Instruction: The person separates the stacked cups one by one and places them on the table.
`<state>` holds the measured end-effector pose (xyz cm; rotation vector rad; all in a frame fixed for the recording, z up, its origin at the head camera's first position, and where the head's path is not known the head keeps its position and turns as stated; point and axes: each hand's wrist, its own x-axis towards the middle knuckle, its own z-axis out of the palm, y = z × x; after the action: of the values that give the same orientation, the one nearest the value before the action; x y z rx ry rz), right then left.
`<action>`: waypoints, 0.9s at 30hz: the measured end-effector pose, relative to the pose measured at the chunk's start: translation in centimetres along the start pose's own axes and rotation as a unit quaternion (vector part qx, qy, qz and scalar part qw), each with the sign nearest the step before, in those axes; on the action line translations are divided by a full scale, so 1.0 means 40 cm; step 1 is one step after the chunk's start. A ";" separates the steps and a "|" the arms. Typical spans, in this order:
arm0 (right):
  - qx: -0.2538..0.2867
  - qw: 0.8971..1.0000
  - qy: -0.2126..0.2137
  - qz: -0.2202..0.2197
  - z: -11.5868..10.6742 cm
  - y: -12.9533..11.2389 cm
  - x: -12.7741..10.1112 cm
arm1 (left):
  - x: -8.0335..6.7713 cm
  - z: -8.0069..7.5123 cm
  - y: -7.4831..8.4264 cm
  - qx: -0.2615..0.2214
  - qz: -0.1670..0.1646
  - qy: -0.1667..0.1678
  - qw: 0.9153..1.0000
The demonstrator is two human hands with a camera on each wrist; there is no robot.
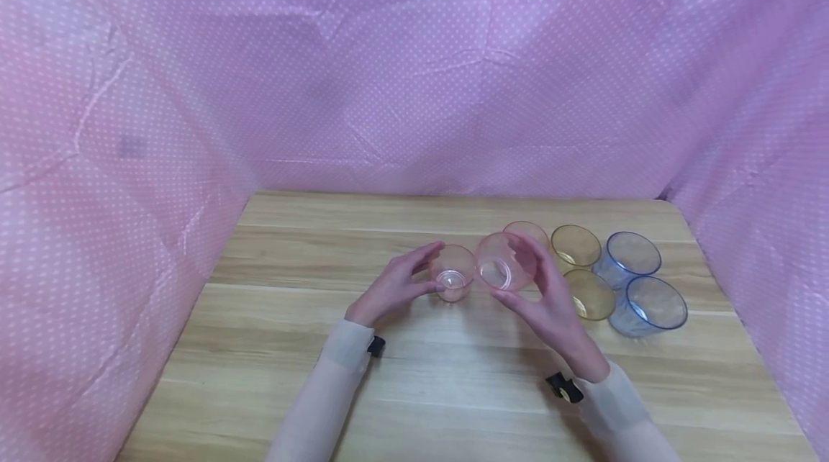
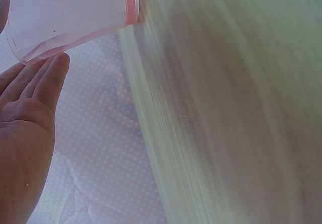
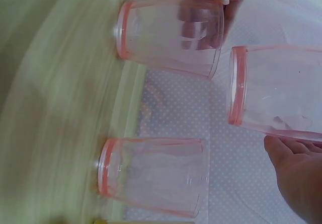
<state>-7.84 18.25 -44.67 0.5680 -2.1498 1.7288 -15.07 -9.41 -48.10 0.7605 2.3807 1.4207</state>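
Observation:
A clear pink-tinted cup (image 1: pixel 453 275) is held by my left hand (image 1: pixel 385 291), thumb on the near side and fingers on the far side. Its base is right at the tabletop in the left wrist view. My right hand (image 1: pixel 555 307) grips a second pink cup (image 1: pixel 501 264) by its side, upright and mouth up. In the right wrist view this second cup (image 3: pixel 276 93) hangs higher than the others, its base off the wood. Behind it, partly covered by cup and fingers in the head view, a third pink cup (image 3: pixel 156 176) stands on the table.
To the right stand two yellow cups, a far one (image 1: pixel 576 245) and a near one (image 1: pixel 591 295). Beyond them are two blue cups, also far (image 1: pixel 631 260) and near (image 1: pixel 650 307). Pink dotted cloth (image 1: pixel 414 88) walls in the wooden table (image 1: pixel 291 347).

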 end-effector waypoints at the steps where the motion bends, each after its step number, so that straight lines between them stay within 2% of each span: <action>1: -0.001 1.000 0.000 0.006 -0.002 0.000 -0.004 | 0.000 0.000 0.000 0.001 0.000 0.000 1.000; 7: -0.002 0.999 0.002 0.041 -0.010 0.004 -0.030 | 0.001 0.001 0.000 -0.002 0.002 0.000 1.000; 18: 0.003 0.997 0.008 0.073 -0.018 0.019 -0.065 | -0.003 0.002 0.003 0.002 -0.009 0.000 1.000; 27: -0.027 0.993 0.006 0.118 -0.020 0.039 -0.102 | -0.005 0.002 0.003 0.003 -0.006 0.008 1.000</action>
<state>-5.07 19.74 -47.79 0.2971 -2.3259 1.7785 -14.83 -9.41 -48.04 0.7374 2.3982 1.4213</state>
